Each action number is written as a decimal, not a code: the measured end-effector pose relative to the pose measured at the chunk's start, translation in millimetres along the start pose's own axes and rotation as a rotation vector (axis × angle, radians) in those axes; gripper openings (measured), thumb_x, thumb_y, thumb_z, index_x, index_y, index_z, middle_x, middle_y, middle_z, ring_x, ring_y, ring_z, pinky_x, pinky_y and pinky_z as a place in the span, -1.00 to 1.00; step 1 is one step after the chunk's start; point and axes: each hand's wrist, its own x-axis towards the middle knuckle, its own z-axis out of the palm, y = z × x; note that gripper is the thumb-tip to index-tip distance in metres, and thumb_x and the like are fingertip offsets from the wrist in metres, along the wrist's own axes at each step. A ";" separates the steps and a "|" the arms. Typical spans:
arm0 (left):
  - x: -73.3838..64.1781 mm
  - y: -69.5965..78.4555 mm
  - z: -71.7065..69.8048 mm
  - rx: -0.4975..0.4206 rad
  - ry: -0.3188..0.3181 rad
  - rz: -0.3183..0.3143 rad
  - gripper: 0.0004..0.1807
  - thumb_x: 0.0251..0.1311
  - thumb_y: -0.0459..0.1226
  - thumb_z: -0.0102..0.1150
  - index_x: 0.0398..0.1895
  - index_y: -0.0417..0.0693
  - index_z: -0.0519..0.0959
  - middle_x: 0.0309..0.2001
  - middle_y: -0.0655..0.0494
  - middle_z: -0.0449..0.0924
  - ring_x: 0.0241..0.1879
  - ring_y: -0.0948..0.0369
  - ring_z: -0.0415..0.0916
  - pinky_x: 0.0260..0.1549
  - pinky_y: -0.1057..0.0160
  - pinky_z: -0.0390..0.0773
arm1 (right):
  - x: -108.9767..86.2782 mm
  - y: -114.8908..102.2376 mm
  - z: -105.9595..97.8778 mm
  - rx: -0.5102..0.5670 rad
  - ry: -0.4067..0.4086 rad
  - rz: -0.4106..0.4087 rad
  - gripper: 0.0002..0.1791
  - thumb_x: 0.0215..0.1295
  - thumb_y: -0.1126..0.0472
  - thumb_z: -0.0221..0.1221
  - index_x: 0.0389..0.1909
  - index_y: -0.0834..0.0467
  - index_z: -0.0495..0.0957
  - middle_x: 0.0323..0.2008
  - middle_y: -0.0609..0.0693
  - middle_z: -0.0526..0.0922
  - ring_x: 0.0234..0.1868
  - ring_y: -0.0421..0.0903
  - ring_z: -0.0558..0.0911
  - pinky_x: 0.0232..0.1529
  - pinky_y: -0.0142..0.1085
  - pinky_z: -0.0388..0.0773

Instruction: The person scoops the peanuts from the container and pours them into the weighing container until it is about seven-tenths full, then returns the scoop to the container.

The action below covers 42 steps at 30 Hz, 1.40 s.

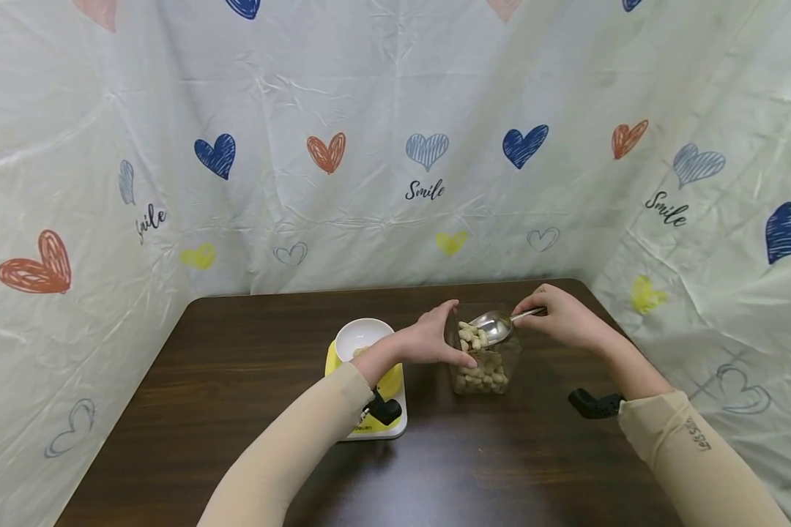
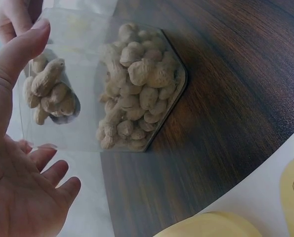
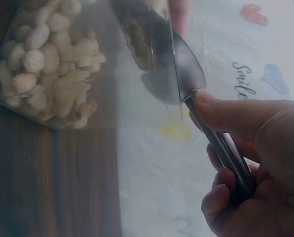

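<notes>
A clear square container (image 1: 513,360) stands on the table with unshelled peanuts (image 2: 137,94) filling its lower part. My left hand (image 1: 428,340) holds it from the left, thumb at the near side and fingers at the far side near the rim. On the right, my right hand (image 1: 560,318) grips the handle of a metal scoop (image 1: 497,326). The scoop's bowl sits tilted inside the container's upper part, carrying several peanuts (image 2: 50,91) above the pile. In the right wrist view, the fingers curl round the handle (image 3: 226,153) and the thumb lies along it.
Left of the container, a white bowl (image 1: 362,333) with a few peanuts in it rests on a yellow and white kitchen scale (image 1: 395,421), partly hidden by my left arm. The dark wooden table (image 1: 250,366) meets a white curtain (image 1: 369,219) printed with hearts behind and at both sides.
</notes>
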 end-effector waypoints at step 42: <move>-3.0 3.7 -2.6 0.001 -0.018 0.001 0.30 0.04 0.16 0.52 0.67 0.03 -0.13 0.60 0.09 0.02 0.56 0.02 -0.02 0.42 -0.01 0.18 | -7.4 1.0 -12.2 0.037 -0.020 0.020 -0.70 0.42 -0.04 0.30 -0.03 0.07 0.75 -0.04 0.05 0.55 -0.10 -0.03 0.50 -0.11 -0.14 0.47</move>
